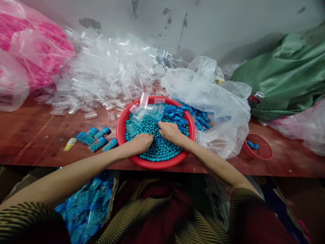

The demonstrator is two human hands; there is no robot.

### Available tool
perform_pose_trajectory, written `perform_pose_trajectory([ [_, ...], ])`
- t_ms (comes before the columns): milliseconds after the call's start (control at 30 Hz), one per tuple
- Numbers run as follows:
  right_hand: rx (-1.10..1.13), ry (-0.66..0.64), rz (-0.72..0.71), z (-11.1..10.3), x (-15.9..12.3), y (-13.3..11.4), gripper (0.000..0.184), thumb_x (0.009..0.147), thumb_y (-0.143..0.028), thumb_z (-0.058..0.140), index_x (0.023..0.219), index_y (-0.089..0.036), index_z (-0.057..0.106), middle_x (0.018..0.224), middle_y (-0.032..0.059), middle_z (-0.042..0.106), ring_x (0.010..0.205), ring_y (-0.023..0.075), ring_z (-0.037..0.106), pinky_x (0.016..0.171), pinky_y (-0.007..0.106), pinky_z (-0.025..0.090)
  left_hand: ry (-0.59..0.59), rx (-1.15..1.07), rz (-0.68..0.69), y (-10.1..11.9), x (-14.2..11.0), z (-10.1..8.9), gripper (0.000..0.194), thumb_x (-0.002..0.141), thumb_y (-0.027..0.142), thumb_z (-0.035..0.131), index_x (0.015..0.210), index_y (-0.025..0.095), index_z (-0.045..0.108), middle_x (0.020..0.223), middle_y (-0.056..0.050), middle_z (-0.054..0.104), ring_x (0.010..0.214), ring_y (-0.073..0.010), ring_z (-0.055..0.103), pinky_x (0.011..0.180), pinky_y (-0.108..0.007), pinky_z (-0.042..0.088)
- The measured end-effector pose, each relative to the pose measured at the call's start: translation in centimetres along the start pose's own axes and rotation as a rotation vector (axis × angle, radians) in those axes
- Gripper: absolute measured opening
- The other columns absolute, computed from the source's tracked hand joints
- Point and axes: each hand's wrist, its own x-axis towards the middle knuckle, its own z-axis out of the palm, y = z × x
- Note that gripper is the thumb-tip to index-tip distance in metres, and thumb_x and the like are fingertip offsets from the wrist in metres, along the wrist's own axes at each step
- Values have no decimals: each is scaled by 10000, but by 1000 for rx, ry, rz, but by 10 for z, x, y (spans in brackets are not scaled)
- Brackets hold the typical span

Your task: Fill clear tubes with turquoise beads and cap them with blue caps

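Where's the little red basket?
The little red basket is in the head view, on the red table on the person's right, next to the big see-through plastic bag.

Small workshop for assembling or packing by hand

A small hand-work workshop is being indicated by loose parts in bulk. A long, scuffed reddish-brown table is being used as a workbench against a stained grey wall. Clear plastic tubes are being kept there in a large loose heap. Round turquoise beads and blue spoon-shaped plastic pieces are being held in a round red plastic basin. More stock is being stored in a translucent bag of bright pink pieces. Blue-ended clear containers of beads are being grouped on the tabletop, and many similar blue-and-clear containers are being collected below its edge.
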Motion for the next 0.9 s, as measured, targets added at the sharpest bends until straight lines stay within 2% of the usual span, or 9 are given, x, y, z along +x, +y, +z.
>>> perform_pose_trajectory([
  [167, 292, 143, 10, -6, -22, 36, 287, 867, -221, 488, 1121, -98, 539, 1034, 147, 650, 972, 242, 601, 827, 331, 433, -114, -441, -123, 0, 36, -10, 173, 630, 8, 528, 743, 131, 576, 629, -53, 589, 716, -219, 599, 680, -305, 447],
  [300, 859, 150, 36, 3, -30, 56, 287, 814, -250, 530, 1074, -136, 567, 815, 37, 621, 737, 164, 596, 637, 268, 444, -188, -696, -156, 6, 62, -2, 132, 661, 45, 500, 723, 155, 536, 503, 28, 469, 515, -139, 507, 527, -249, 415],
  [400, 1306, 37, 109, 5, -33, 62, 330, 792, -293, 534, 1098, -171, 536, 717, -13, 565, 600, 123, 570, 470, 204, 377, -185, -890, -134, 7, 64, 4, 79, 733, 100, 470, 755, 159, 518, 550, 39, 456, 494, -95, 460, 506, -216, 399],
  [467, 1532, 8, 178, 3, -35, 62, 350, 774, -306, 561, 1098, -182, 523, 719, -23, 560, 557, 98, 548, 442, 185, 362, -159, -1049, -109, 5, 60, 3, 32, 763, 143, 488, 778, 157, 512, 607, 31, 478, 522, -80, 465, 529, -207, 407],
  [567, 1731, 12, 231, -1, -37, 59, 374, 731, -285, 628, 1074, -182, 518, 721, -36, 556, 539, 69, 507, 460, 178, 383, -159, -1476, -106, 1, 51, -5, 101, 775, 196, 552, 864, 163, 518, 677, 14, 524, 579, -86, 514, 581, -220, 435],
  [633, 1736, -19, 180, -1, -37, 57, 404, 688, -238, 672, 1056, -173, 520, 703, -51, 545, 533, 62, 491, 477, 179, 398, -190, -1692, -133, -1, 45, -10, 144, 775, 191, 580, 902, 162, 520, 693, 7, 549, 614, -94, 547, 634, -244, 459],
  [700, 1634, -56, 147, 1, -36, 56, 429, 687, -194, 658, 1089, -158, 512, 667, -62, 536, 507, 64, 486, 481, 188, 412, -198, -1737, -157, -2, 40, -14, 153, 780, 174, 581, 921, 159, 522, 692, 8, 560, 659, -100, 574, 706, -273, 475],
  [800, 1317, -42, 186, 6, -34, 55, 485, 777, -194, 554, 1244, -138, 438, 600, -68, 527, 459, 85, 491, 465, 209, 415, -154, -1683, -218, -1, 34, -14, 171, 775, 188, 582, 938, 156, 540, 690, 10, 563, 689, -108, 586, 726, -290, 482],
  [900, 998, 55, 113, 9, -35, 54, 386, 833, -211, 500, 1214, -146, 498, 604, -55, 520, 485, 85, 486, 488, 206, 405, -68, -1451, -310, 0, 30, -11, 155, 749, 240, 592, 860, 134, 574, 643, 15, 546, 594, -98, 533, 602, -249, 453],
])
